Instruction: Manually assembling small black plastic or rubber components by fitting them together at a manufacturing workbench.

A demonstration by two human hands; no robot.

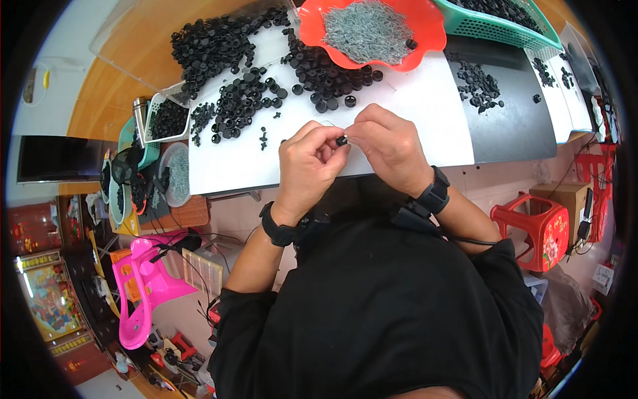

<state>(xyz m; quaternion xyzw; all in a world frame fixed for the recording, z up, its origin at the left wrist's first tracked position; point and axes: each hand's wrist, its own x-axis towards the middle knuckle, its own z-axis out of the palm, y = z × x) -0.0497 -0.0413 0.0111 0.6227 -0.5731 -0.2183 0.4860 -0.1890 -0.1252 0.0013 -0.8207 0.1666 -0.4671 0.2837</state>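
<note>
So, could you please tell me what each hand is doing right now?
Left hand: closed, holding a small black part.
Right hand: fingers pinched beside that part; what they hold cannot be told.

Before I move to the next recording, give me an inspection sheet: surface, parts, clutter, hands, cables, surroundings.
Surface: white tabletop, dark board on the right.
Parts: small black piece at the fingertips; loose black caps; thin metal pieces in a red bowl.
Clutter: green basket of black pieces at the far right.
Hands: left hand pinches the small black piece; right hand is close beside it, grip unclear.
Cables: black cable by the right forearm.
Surroundings: pink chair on the left, red stool on the right.
</note>
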